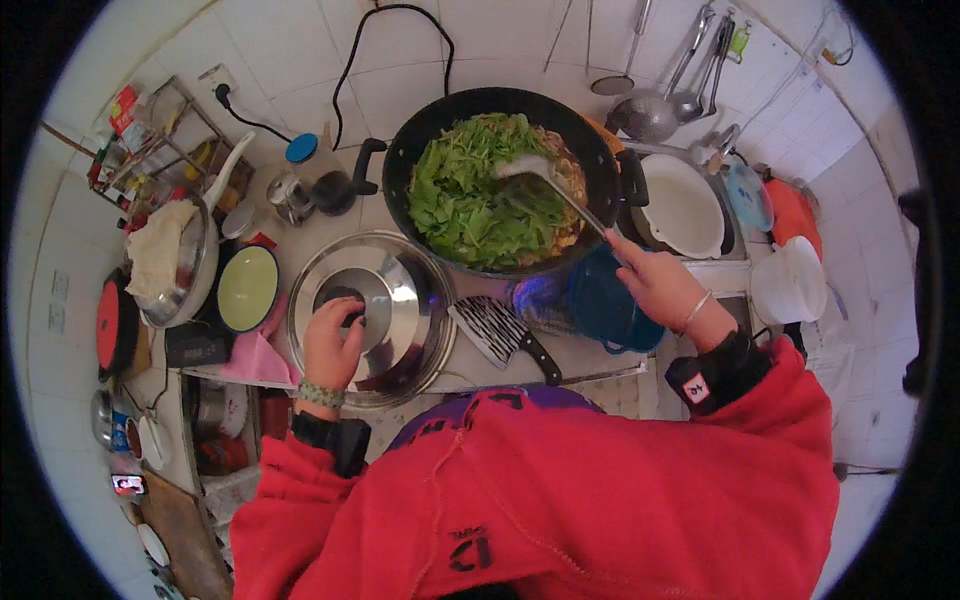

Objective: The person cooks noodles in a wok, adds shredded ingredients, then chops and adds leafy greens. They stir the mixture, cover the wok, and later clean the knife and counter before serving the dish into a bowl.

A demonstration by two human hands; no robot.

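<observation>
A large black wok holds a heap of green leaves, with cooked food showing along its right side. My right hand grips the handle of a metal spatula; the blade lies on the leaves. Left of and below the wok is a round steel lid with a dark knob. My left hand has its fingers around that knob. A cleaver with a striped blade lies on the counter between the lid and a blue basin.
A green-lined bowl and a pan with a cloth stand at left, near a spice rack. A white basin and a white pot are at right. Ladles and a strainer hang on the tiled wall.
</observation>
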